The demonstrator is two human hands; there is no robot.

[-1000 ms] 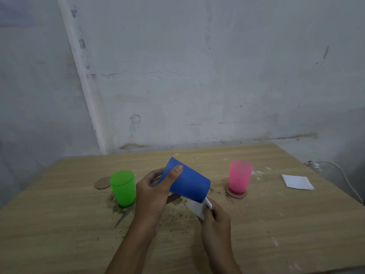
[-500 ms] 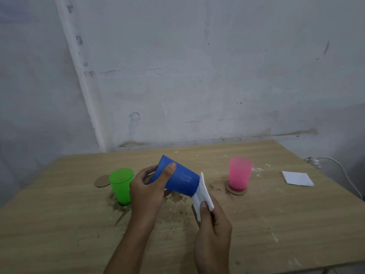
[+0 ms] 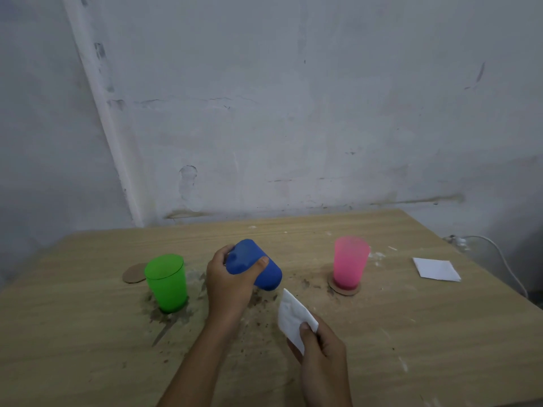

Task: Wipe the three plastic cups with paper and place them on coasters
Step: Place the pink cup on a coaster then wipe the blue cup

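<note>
Gripping the blue cup tipped on its side above the table, the left hand is holding it between the green cup, left, and the pink cup standing on its coaster, right. Nearer, the right hand is pinching folded paper, apart from the blue cup.

I can read no writing anywhere here: no label, brand, number or sign. The blue cup in my left hand is plain, and so is the folded paper just right of it.
</note>
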